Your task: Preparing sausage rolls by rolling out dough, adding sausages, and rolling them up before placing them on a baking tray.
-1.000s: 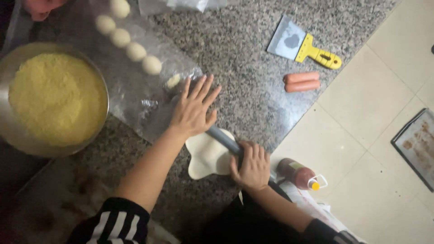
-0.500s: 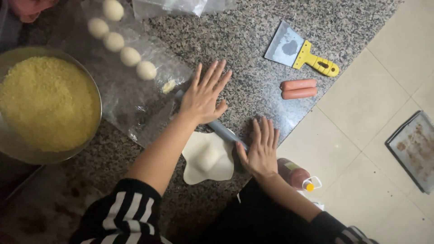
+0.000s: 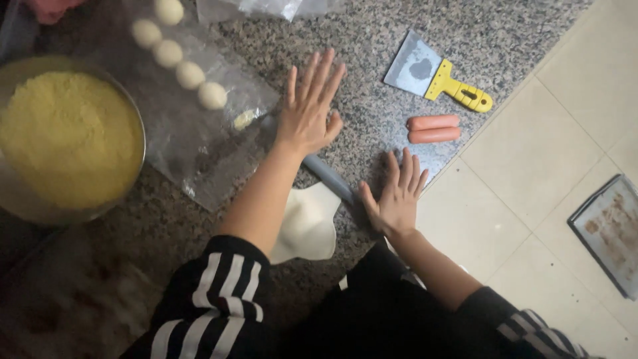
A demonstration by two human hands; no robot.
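My left hand (image 3: 307, 110) lies flat with fingers spread on one end of a grey rolling pin (image 3: 329, 178). My right hand (image 3: 397, 197) presses flat, fingers apart, on the pin's other end near the counter edge. The pin lies across the far edge of a flattened sheet of pale dough (image 3: 308, 225) on the speckled granite counter (image 3: 359, 40). Most of the pin is hidden under my palms.
A metal bowl of yellow crumbs (image 3: 63, 136) sits at left. Several dough balls (image 3: 189, 74) lie on a clear plastic sheet (image 3: 193, 143). A yellow-handled scraper (image 3: 435, 76) and two sausages (image 3: 433, 129) lie at right. A baking tray (image 3: 611, 229) rests on the tiled floor.
Both hands have rolled the pin away from me, off the middle of the dough to its far edge. My right hand went from gripping the pin to lying flat.
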